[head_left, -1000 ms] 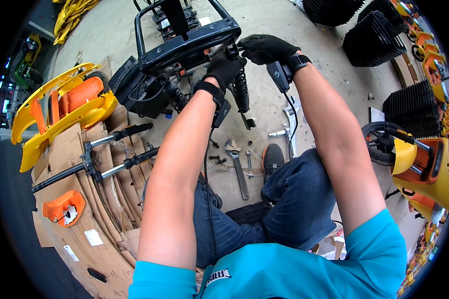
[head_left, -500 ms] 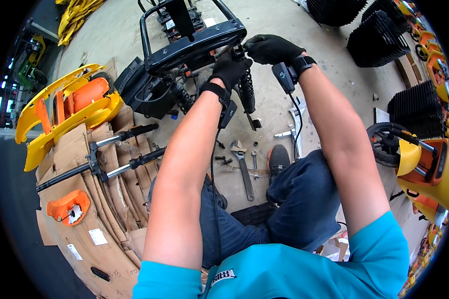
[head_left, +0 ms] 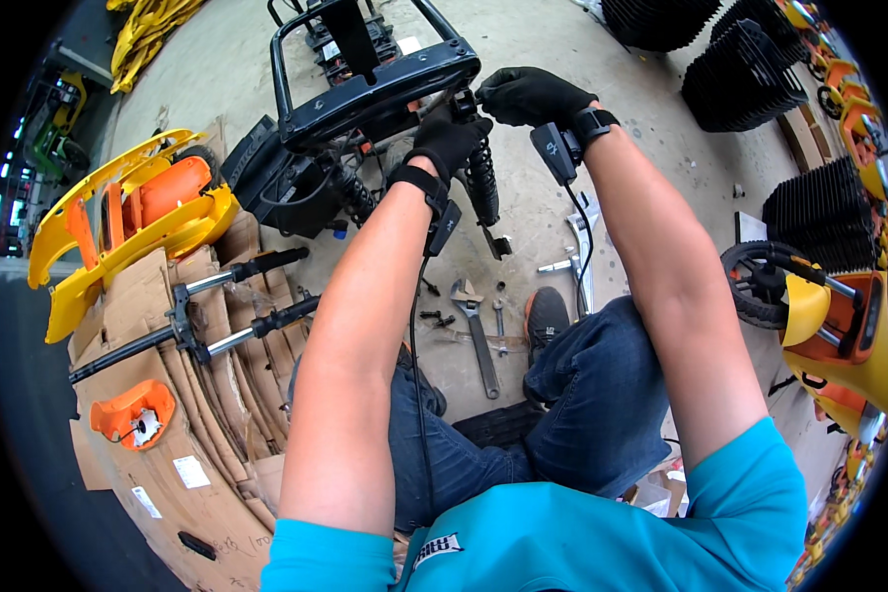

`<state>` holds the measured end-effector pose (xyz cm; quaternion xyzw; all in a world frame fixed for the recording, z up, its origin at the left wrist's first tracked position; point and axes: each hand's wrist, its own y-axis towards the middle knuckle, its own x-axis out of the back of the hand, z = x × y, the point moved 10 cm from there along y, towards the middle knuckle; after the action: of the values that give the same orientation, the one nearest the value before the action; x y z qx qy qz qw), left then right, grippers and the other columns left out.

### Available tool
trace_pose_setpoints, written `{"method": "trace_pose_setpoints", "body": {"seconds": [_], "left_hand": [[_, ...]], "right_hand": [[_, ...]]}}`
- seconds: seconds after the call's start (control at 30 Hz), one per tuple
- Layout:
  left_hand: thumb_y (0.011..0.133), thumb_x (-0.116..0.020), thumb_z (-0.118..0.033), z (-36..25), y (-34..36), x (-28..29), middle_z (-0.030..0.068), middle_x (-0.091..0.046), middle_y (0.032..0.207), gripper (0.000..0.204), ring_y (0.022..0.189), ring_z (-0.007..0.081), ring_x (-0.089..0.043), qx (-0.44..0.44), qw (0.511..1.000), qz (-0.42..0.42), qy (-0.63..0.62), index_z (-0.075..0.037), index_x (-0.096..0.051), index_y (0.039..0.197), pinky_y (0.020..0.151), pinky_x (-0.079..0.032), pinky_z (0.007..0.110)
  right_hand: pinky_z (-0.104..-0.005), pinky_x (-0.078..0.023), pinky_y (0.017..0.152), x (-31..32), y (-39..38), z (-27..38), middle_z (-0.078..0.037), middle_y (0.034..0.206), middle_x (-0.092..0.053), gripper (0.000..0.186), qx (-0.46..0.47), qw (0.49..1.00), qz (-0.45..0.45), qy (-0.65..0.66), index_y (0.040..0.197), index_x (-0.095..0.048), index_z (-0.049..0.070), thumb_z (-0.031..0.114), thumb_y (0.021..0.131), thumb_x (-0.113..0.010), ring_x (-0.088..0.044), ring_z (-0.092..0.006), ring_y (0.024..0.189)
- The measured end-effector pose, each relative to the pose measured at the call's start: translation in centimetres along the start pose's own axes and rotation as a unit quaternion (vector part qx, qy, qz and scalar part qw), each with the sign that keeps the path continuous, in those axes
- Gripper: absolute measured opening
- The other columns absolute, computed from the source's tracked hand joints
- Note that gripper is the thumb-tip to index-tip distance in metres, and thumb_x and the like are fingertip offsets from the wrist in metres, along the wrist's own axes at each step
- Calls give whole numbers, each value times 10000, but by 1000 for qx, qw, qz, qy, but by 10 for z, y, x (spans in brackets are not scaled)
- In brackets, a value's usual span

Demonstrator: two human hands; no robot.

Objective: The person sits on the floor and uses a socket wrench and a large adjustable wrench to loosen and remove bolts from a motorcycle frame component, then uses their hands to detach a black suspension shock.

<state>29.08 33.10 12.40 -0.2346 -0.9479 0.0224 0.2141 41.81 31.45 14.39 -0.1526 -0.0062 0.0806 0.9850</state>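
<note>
A black metal frame with a rear rack (head_left: 380, 87) stands in front of me. From its right end a black coil-spring shock absorber (head_left: 481, 183) hangs down at a slight tilt, its lower end free above the floor. My left hand (head_left: 451, 140), in a black glove, is closed around the shock absorber near its top, the fingertips partly hidden. My right hand (head_left: 535, 97), also gloved, pinches at the upper mount from the right. Anything small between those fingers is too hidden to make out. A second shock absorber (head_left: 351, 189) shows left of my left forearm.
An adjustable wrench (head_left: 477, 340), a small spanner (head_left: 499, 318) and several bolts (head_left: 436, 318) lie on the floor by my feet. A silver metal arm (head_left: 582, 252) lies right of them. At left, a front fork (head_left: 183, 321) rests on flattened cardboard (head_left: 207, 414) beside yellow-orange body panels (head_left: 133, 202).
The whole view has shifted slightly. Both hands stay at the top of the shock absorber, with the right fingers drawn a little closer together.
</note>
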Motion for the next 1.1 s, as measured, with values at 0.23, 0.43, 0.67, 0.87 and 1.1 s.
{"method": "trace_pose_setpoints", "body": {"seconds": [0.23, 0.43, 0.67, 0.87, 1.1], "left_hand": [[807, -732, -252, 5, 1, 1, 58, -679, 889, 330, 770, 134, -616, 14, 1000, -7, 10, -23, -655, 1031, 689, -495, 281], [804, -738, -269, -2, 0, 4, 56, -685, 887, 331, 777, 125, -612, -15, 999, -10, 32, -15, -671, 1005, 700, -490, 284], [744, -747, -235, -6, 0, -6, 100, -677, 970, 422, 889, 223, -643, 21, 999, 14, 22, -29, -611, 1086, 815, -499, 338], [741, -747, -247, 11, 7, -4, 104, -675, 988, 446, 901, 221, -643, 14, 1000, 17, -7, -34, -609, 1108, 820, -499, 339], [746, -746, -249, -2, 2, -6, 91, -681, 934, 425, 857, 216, -646, 0, 1000, 17, 14, -51, -614, 1097, 790, -502, 337]], "right_hand": [[-230, -341, 435, -8, -24, 8, 14, 619, -523, 479, -110, 980, -69, -150, 844, -662, 43, 474, 955, -484, -409, -72, 484], [-241, -374, 465, -2, -6, 7, 13, 624, -527, 348, -32, 990, -25, -133, 839, -654, 60, 391, 920, -584, -449, -86, 507], [-264, -388, 478, 18, 14, -4, 3, 629, -538, 384, 100, 970, -24, -219, 836, -646, 73, 454, 878, -618, -455, -87, 516], [-223, -333, 447, -2, -14, 11, 13, 614, -515, 462, -68, 970, -46, -229, 744, -619, 79, 511, 896, -560, -400, -82, 478], [-248, -397, 468, 6, 2, 0, 1, 645, -542, 195, -8, 995, -16, -94, 842, -606, 73, 255, 915, -597, -478, -77, 529]]}}
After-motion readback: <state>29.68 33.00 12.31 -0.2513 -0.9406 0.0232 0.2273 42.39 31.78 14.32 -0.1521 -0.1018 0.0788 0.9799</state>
